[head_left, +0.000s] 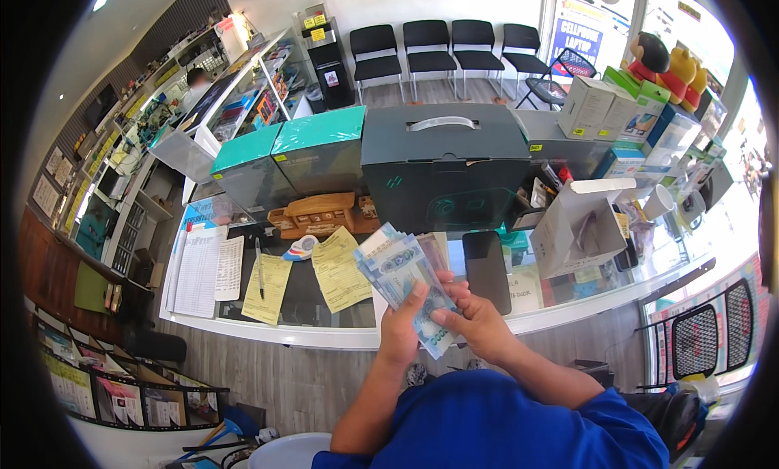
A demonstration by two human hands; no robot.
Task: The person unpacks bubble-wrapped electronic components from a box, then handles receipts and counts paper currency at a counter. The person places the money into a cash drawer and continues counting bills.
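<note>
A fanned bundle of light-blue banknotes [403, 268] is in my hands above the front edge of the glass counter [357, 337]. My left hand [398, 331] is closed round the left side of the bundle, its thumb pressed on top. From the right, my right hand [480, 327] pinches the lower part, thumb on the face of the notes and fingers behind. A dark smartphone [485, 270] lies just beyond my right hand. Left of the notes lie yellow paper slips [341, 270], one with a pen [260, 268] on it.
Along the counter's far side stand a large black box with a handle [442, 173] and teal-topped boxes [320, 152]. An opened white box [580, 230] is at right. A wooden block calendar [320, 216] sits behind the slips. Black chairs [426, 47] line the far wall; a person [195, 88] is far left.
</note>
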